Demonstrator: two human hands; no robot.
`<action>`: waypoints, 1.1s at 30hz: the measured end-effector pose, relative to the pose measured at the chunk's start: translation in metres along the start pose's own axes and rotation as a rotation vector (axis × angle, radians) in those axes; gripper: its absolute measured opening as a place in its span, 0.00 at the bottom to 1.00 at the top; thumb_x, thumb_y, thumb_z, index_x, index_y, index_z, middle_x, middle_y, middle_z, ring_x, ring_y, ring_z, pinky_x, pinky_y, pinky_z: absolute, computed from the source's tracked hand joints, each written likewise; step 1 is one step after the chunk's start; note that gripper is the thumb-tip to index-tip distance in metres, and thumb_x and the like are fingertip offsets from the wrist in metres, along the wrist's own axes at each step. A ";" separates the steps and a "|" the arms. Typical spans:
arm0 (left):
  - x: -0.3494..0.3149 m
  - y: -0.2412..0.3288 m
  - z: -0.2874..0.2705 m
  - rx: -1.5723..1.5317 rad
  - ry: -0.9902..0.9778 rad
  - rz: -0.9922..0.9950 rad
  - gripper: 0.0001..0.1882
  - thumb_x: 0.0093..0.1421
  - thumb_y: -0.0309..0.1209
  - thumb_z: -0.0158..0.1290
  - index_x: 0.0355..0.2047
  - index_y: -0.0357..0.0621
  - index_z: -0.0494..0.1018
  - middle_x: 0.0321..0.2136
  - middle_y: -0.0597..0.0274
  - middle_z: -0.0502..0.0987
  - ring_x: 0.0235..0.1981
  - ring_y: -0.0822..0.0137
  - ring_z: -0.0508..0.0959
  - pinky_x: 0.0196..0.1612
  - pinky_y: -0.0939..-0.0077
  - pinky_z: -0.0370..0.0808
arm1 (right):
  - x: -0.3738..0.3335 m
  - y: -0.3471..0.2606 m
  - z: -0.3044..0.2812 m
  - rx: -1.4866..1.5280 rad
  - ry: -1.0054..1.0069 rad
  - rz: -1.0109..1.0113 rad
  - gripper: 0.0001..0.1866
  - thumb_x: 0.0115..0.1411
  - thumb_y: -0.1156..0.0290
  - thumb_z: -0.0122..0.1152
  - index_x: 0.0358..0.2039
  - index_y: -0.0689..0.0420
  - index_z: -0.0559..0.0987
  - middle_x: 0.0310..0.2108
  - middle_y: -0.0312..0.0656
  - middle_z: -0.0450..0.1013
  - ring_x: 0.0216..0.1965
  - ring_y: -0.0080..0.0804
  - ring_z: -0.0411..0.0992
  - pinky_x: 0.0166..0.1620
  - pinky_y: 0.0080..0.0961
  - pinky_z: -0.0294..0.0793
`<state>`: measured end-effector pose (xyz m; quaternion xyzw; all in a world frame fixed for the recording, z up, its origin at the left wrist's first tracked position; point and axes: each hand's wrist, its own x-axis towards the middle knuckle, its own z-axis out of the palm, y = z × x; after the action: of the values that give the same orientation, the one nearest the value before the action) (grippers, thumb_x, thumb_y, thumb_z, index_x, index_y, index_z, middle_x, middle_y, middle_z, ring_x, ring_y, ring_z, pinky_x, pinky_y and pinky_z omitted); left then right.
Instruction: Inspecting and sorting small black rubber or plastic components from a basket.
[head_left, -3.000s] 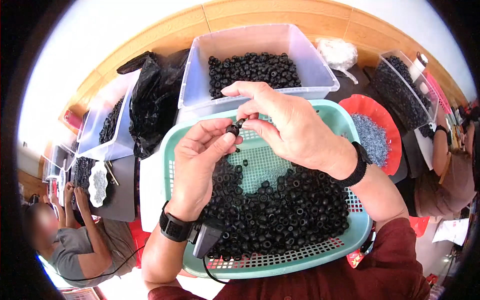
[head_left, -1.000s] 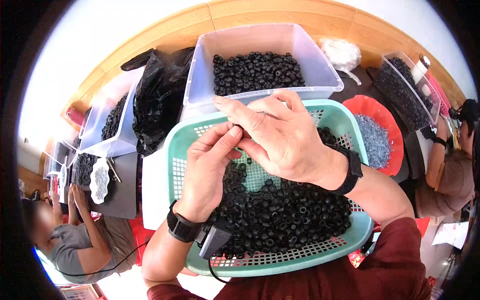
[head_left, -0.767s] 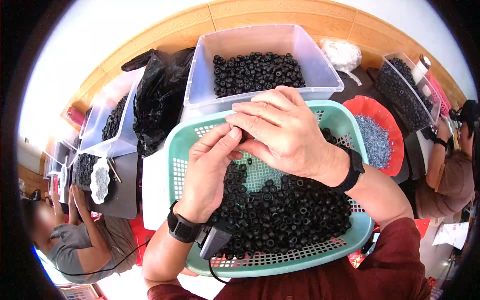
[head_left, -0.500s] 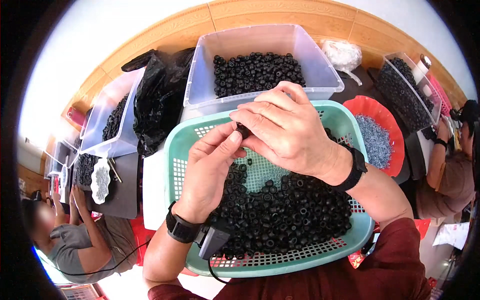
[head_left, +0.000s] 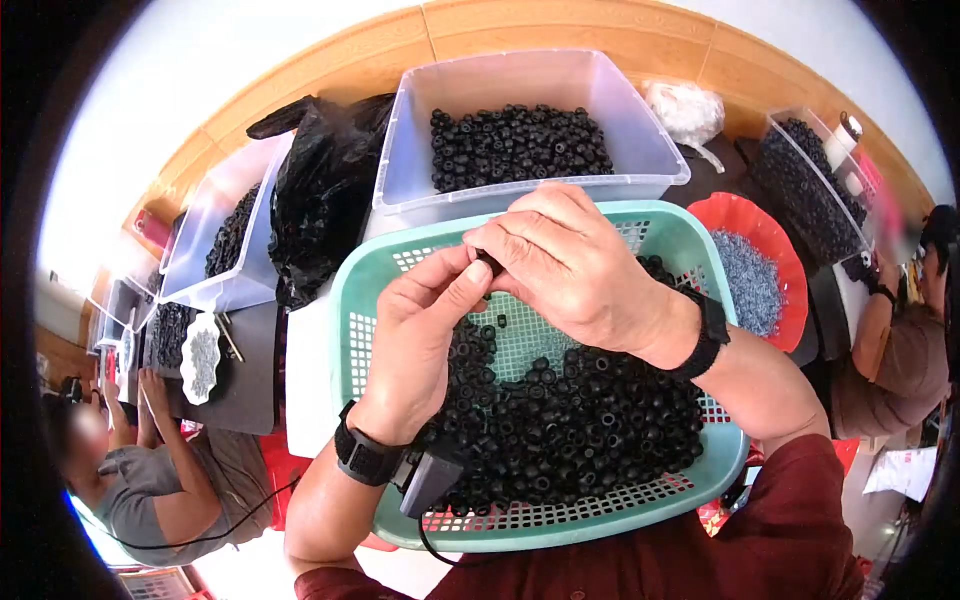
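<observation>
Between the fingertips of my left hand (head_left: pixel 425 315) is a small black round part (head_left: pixel 489 263), pinched by thumb and forefinger. My right hand (head_left: pixel 590 275) closes over the same part from above and the right, its fingers hiding most of it. Both hands meet above a green plastic basket (head_left: pixel 350 280) with mesh sides. Many black ring-like parts (head_left: pixel 570 430), several with a visible hole, lie heaped across its near and right side. Part of the mesh floor shows beneath the hands.
Behind the basket stands a clear plastic bin (head_left: pixel 520 190) with more black parts. A red bowl (head_left: pixel 795 290) of small greyish pieces sits to the right. A black plastic bag (head_left: pixel 320 200) and another bin (head_left: pixel 215 285) are to the left. Other people work on both sides.
My right hand has dipped slightly and its fingers have shifted around the black part. My left hand still pinches it in nearly the same place.
</observation>
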<state>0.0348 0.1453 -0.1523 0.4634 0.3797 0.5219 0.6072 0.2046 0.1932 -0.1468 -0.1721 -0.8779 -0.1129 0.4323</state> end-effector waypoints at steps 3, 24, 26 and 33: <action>0.001 0.001 0.001 -0.030 -0.020 0.011 0.11 0.62 0.31 0.50 0.41 0.39 0.74 0.35 0.68 0.76 0.34 0.79 0.71 0.39 0.84 0.66 | 0.000 0.001 -0.001 0.030 0.008 0.006 0.16 0.46 0.69 0.54 0.35 0.66 0.73 0.30 0.41 0.68 0.34 0.37 0.66 0.42 0.34 0.66; -0.004 0.012 0.008 0.124 0.111 0.258 0.10 0.61 0.29 0.50 0.39 0.36 0.75 0.35 0.61 0.78 0.33 0.77 0.74 0.38 0.84 0.69 | 0.010 -0.005 -0.021 0.337 0.007 0.373 0.20 0.47 0.63 0.67 0.38 0.60 0.75 0.29 0.38 0.73 0.30 0.28 0.70 0.37 0.25 0.68; -0.005 0.013 0.008 0.199 0.167 0.359 0.09 0.61 0.28 0.50 0.39 0.37 0.75 0.34 0.63 0.78 0.33 0.78 0.73 0.38 0.83 0.69 | 0.014 -0.004 -0.028 0.833 -0.176 0.765 0.17 0.59 0.56 0.56 0.29 0.60 0.74 0.22 0.38 0.71 0.25 0.23 0.68 0.30 0.19 0.67; -0.008 0.009 0.011 0.403 0.157 0.461 0.07 0.58 0.23 0.51 0.37 0.36 0.74 0.38 0.61 0.73 0.41 0.71 0.70 0.46 0.77 0.66 | 0.013 -0.001 -0.019 1.741 -0.501 1.066 0.31 0.64 0.42 0.36 0.17 0.55 0.66 0.15 0.30 0.57 0.17 0.18 0.52 0.21 0.17 0.52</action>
<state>0.0412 0.1357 -0.1409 0.6066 0.4063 0.5941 0.3376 0.2105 0.1889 -0.1252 -0.1847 -0.5308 0.8009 0.2066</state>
